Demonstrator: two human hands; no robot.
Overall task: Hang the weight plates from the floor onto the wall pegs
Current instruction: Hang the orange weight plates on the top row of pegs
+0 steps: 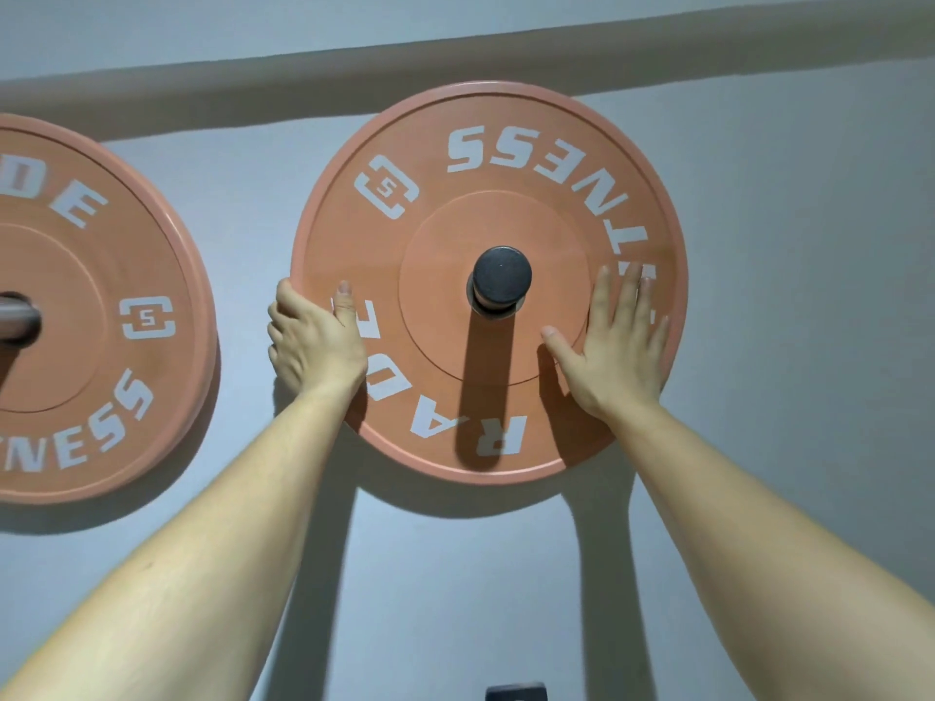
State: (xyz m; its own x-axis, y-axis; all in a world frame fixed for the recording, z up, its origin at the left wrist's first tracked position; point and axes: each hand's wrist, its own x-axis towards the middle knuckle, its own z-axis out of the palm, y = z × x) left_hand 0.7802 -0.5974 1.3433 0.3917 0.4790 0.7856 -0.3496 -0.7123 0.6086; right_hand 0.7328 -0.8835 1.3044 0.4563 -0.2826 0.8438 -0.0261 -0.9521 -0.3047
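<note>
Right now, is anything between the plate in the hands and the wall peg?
No outside thing. The plate already sits on the peg, whose black end pokes through its hole. Only the left hand, gripping the rim, seems to have fingers behind it, toward the wall. The right hand presses flat on its face.

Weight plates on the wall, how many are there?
2. One round pink rubber weight plate hangs centre on the black-capped peg; a second plate hangs left, cropped by the frame. Others may sit off-camera.
</note>
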